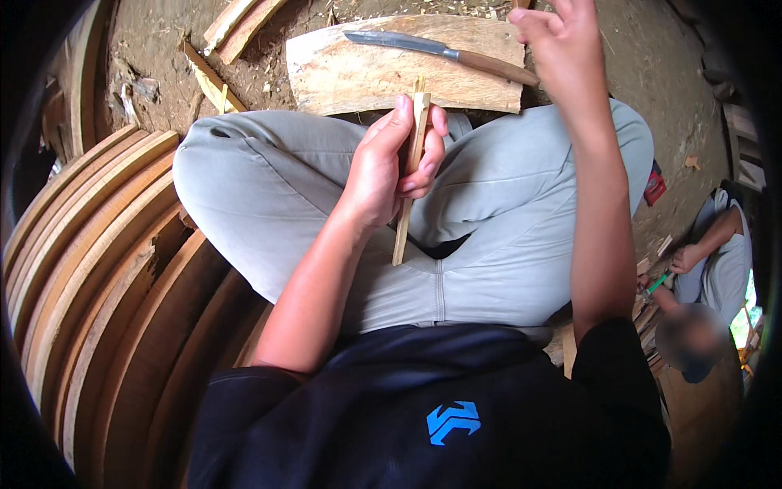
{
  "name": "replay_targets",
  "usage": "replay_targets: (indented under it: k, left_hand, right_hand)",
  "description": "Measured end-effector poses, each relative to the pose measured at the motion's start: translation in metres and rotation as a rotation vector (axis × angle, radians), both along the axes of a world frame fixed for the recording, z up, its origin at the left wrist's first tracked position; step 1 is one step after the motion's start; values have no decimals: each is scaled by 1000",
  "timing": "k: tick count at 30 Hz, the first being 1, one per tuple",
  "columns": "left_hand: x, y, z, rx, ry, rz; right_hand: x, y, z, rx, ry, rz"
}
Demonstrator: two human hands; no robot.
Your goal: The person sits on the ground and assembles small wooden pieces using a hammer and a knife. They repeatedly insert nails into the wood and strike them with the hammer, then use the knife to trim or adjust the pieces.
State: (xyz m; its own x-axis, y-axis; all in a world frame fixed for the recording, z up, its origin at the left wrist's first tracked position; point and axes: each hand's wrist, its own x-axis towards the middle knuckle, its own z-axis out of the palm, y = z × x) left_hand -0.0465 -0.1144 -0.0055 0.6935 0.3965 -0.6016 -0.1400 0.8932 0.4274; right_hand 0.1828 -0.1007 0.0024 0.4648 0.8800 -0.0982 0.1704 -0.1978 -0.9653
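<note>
My left hand (393, 159) is closed around a slim wooden stick (401, 231), held above my lap. The stick slants upward, and its top looks split or made of more than one strip. My right hand (564, 49) is raised at the upper right, partly cut off by the picture's edge. Its fingers seem pinched near a small brown thing at the edge, too little of which shows to name. Beyond my left hand, a knife (399, 41) with a wooden handle lies on a broad pale wooden board (326, 77). The handle end reaches past the board's right side, near my right wrist.
Several curved wooden planks (98, 212) are stacked at my left. Offcuts (244, 28) and shavings lie on the dirt ground at the far left. A red object (654, 187) rests beyond my right knee. At the right, another person (721, 269) holds a green-handled tool.
</note>
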Motion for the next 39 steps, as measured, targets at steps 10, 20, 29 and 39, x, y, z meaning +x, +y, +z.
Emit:
replay_targets:
  k: [10, 20, 29, 39]
  left_hand:
    - [-1, 3, -1, -49, -49, -30]
    - [0, 3, 5, 47, 20, -106]
    - [6, -4, 2, 393, 185, -57]
    - [11, -6, 1, 418, 291, -15]
  right_hand:
    - [-25, -7, -13, -168, 268, 643]
    - [-9, -7, -4, -279, 367, 574]
    - [-1, -7, 5, -314, 343, 615]
    - [-2, -7, 5, -275, 358, 631]
